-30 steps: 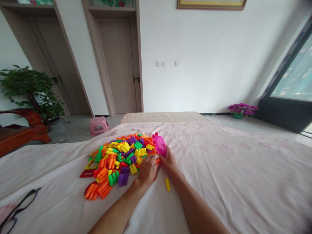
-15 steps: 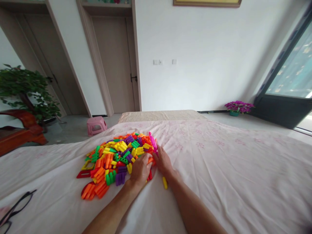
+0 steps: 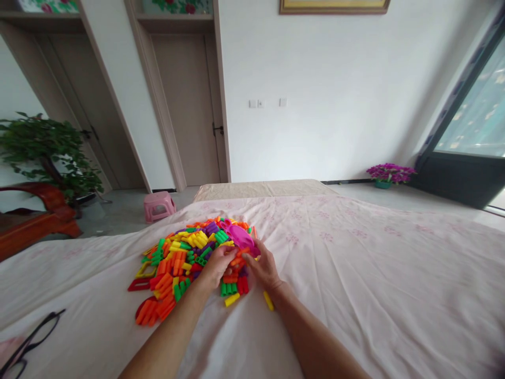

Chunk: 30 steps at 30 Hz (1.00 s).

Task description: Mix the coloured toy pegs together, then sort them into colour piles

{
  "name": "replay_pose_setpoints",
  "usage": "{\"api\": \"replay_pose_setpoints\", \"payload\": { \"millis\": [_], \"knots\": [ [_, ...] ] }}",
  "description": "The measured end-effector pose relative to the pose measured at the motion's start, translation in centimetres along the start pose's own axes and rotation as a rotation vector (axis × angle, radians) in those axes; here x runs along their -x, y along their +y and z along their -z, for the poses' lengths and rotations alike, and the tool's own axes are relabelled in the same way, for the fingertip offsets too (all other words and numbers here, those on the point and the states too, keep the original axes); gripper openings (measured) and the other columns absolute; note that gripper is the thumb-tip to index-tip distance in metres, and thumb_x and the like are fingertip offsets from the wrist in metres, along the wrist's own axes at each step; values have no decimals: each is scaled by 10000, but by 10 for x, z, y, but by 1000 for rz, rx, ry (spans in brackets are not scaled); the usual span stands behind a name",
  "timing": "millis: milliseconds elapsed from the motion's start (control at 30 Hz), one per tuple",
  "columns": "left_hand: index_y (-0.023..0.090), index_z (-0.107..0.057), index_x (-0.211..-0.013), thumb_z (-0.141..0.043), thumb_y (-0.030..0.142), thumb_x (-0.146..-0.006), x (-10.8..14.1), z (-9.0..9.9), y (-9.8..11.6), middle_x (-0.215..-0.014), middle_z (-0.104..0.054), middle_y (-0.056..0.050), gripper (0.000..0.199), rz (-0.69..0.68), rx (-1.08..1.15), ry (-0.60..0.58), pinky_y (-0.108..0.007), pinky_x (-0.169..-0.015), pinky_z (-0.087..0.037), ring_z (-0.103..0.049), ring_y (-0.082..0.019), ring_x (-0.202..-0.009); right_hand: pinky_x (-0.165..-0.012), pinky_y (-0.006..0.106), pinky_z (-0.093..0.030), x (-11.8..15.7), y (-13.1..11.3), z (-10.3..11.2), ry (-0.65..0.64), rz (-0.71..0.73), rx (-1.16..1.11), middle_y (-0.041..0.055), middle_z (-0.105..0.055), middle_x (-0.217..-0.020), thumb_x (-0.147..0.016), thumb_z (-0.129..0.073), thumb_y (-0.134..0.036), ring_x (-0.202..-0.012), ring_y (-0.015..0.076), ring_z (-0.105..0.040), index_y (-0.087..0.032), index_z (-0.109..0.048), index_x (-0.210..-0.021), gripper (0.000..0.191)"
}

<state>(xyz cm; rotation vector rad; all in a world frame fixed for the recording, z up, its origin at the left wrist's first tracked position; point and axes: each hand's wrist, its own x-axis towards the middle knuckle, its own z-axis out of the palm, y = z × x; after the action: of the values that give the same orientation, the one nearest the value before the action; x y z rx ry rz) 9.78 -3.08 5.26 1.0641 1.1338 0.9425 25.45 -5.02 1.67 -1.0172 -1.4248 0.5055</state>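
Note:
A heap of colourful plastic building pieces [image 3: 179, 252] lies on the cloth, mostly short ribbed blocks in orange, yellow, green and purple. At its right edge, my left hand [image 3: 218, 267] has its fingers closed on an orange building block [image 3: 241, 256]. From the other side, my right hand [image 3: 266, 267] pinches the same block with thumb and fingers. Just beyond my fingertips, a flat pink piece [image 3: 240, 236] leans on the heap. Below my hands are a green block [image 3: 229, 289], a red block [image 3: 242, 285] and a yellow piece [image 3: 232, 300].
A pale flowered cloth [image 3: 355, 284] covers the broad surface. One yellow piece [image 3: 269, 301] lies beside my right wrist. Black-framed glasses [image 3: 33, 339] rest at the lower left. Beyond the edge stand a pink stool [image 3: 159, 206] and a wooden armchair [image 3: 47, 213].
The pink piece now lies over the heap, turned flatter to view. Both hands have come together around the orange block, my left hand shifting slightly left. The view has tilted up slightly.

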Motion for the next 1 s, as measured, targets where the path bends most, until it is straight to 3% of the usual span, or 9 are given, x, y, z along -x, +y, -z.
{"api": "replay_pose_setpoints", "payload": {
  "millis": [167, 333, 500, 633, 767, 867, 1000],
  "knots": [
    [149, -545, -950, -725, 504, -694, 5, -4, -1, -627, -579, 10, 473, -9, 12, 46, -151, -387, -339, -549, -103, -480, -708, 277, -514, -6, -7, -4, 10, -113, -273, 24, -686, -874, -743, -751, -385, -762, 168, -617, -178, -651, -1002, 347],
    [165, -527, -981, -697, 578, -695, 10, -11, -7, -650, -577, 14, 531, -94, 17, 115, -173, -378, -386, -561, -117, -471, -649, 256, -482, -11, -1, -2, 63, -175, -271, 4, -661, -775, -695, -782, -356, -686, 143, -579, -166, -660, -905, 308],
    [195, -526, -995, -676, 541, -740, 19, -10, -11, -736, -594, 7, 455, -276, -22, 198, -190, -419, -456, -604, -128, -526, -638, 258, -485, -11, 3, -5, 110, -247, -314, 2, -665, -774, -627, -812, -347, -674, 141, -578, -166, -659, -892, 356],
    [201, -516, -1033, -654, 544, -758, 24, -5, -13, -849, -616, -22, 461, -315, -5, 223, -211, -428, -484, -630, -144, -576, -592, 240, -457, -12, 0, -3, 171, -273, -350, -13, -636, -711, -697, -752, -406, -622, 124, -546, -163, -646, -871, 317],
    [163, -533, -1082, -678, 531, -737, 25, 3, -12, -840, -635, -52, 525, -231, 46, 196, -208, -429, -472, -634, -156, -592, -632, 256, -463, -14, 1, 6, 244, -250, -119, 10, -654, -800, -843, -583, -471, -696, 151, -581, -179, -636, -1003, 337],
    [136, -578, -1080, -729, 492, -699, 27, 7, -8, -864, -663, -77, 543, -187, 81, 142, -195, -477, -474, -647, -155, -638, -783, 312, -486, -15, 13, 13, 255, -228, 151, 60, -662, -1060, -861, -537, -481, -890, 199, -620, -207, -557, -1239, 468],
    [138, -622, -1075, -784, 468, -647, 32, 9, -5, -908, -682, -84, 564, -178, 113, 112, -188, -510, -474, -650, -150, -680, -861, 385, -480, -15, 26, 21, 226, -283, 368, 126, -641, -1138, -879, -485, -498, -1001, 255, -615, -164, -471, -1355, 582]
  ]
}}
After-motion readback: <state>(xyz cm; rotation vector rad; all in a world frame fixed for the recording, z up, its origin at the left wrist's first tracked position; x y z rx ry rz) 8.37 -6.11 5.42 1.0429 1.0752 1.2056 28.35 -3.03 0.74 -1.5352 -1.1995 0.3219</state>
